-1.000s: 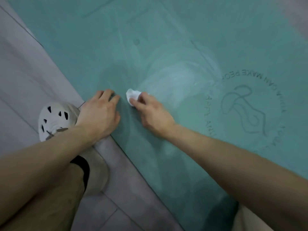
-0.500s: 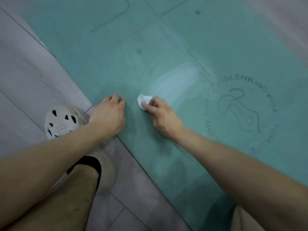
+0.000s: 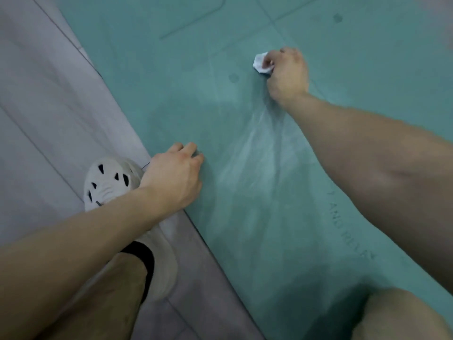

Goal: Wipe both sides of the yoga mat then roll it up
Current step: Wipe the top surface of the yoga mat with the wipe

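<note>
I have the yoga mat (image 3: pixel 245 217) lying flat and unrolled on the floor (image 3: pixel 49 119), its long edge running diagonally through my view. The right hand (image 3: pixel 288 74) is out at full reach near the middle of the mat. Its fingers are curled around a small white wad (image 3: pixel 262 63), tissue or cloth, I can't tell which, and press it down onto the mat. Pale damp streaks (image 3: pixel 257 155) fan out between that hand and me.

The left hand (image 3: pixel 175 177) sits right at the near edge of the mat, fingers bent with the tips down on it. It holds nothing that I can see, so I read it as a brace. Just beside it on the floor is a white shoe (image 3: pixel 110 182), and printed lettering (image 3: pixel 343 229) shows on the mat by the right forearm.

By my read this is the wiping step on the first side, and it's only partly covered. The far stretch looks dry and unstreaked.

The next move calls for a firm sweep with the wad over the bare part, left hand pinning the edge so the mat doesn't creep. The flip and the roll-up are not yet started.
</note>
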Motion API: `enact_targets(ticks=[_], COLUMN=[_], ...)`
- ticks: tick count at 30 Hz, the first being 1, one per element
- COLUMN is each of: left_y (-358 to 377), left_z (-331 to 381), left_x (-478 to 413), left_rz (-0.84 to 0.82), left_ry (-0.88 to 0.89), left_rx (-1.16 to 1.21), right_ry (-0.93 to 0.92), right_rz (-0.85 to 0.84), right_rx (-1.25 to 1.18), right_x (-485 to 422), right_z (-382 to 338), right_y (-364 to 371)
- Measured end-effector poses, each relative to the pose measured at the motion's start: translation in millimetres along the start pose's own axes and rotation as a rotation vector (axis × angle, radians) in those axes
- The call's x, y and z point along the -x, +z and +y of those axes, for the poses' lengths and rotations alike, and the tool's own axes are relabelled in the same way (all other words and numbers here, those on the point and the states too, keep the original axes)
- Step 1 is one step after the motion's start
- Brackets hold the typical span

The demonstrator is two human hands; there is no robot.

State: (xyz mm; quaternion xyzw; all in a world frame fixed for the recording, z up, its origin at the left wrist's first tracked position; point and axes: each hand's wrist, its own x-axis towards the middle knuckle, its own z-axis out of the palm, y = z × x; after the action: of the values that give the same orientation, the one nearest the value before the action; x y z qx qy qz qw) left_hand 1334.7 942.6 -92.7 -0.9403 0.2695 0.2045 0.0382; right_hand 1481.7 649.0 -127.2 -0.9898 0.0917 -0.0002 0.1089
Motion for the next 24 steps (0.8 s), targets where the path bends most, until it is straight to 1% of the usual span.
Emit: enact_targets(ticks=[3, 6, 9, 13, 14, 16, 19, 22, 24], left_y=[1, 1, -1, -1, -1, 1, 5, 7, 8], left_z=[0, 1, 0, -5, -7, -8, -7, -7, -11], left_x=[1, -3, -4, -6, -5, -2, 4, 6, 8], left_rz=[0.0, 0.007, 0.04, 0.069, 0.078, 0.093, 0.1, 0.111, 0.122], left_ry=[0.004, 0.009, 0.016, -0.013, -0.024, -0.032, -0.027, -0.055, -0.091], left_rx=[0.0, -0.004, 0.006, 0.069, 0.108, 0.171, 0.23, 0.271, 0.264], right_ry=[0.012, -0.085, -0.229, -0.426, -0.449, -0.426, -0.338, -0.199, -0.1], right_rz=[0.043, 0.082, 0.068, -0.019, -0.044, -0.08, -0.049, 0.057, 0.069], right_rx=[-0.078, -0.163, -0.252, -0.354, -0.369, -0.417, -0.465, -0.497, -0.477], right_x=[0, 41, 120, 246, 268, 288, 248, 134, 52], right_z=[-6, 1, -1, -5, -3, 0, -11, -36, -58], right_y=[13, 18, 21, 25, 26, 30, 35, 42, 46])
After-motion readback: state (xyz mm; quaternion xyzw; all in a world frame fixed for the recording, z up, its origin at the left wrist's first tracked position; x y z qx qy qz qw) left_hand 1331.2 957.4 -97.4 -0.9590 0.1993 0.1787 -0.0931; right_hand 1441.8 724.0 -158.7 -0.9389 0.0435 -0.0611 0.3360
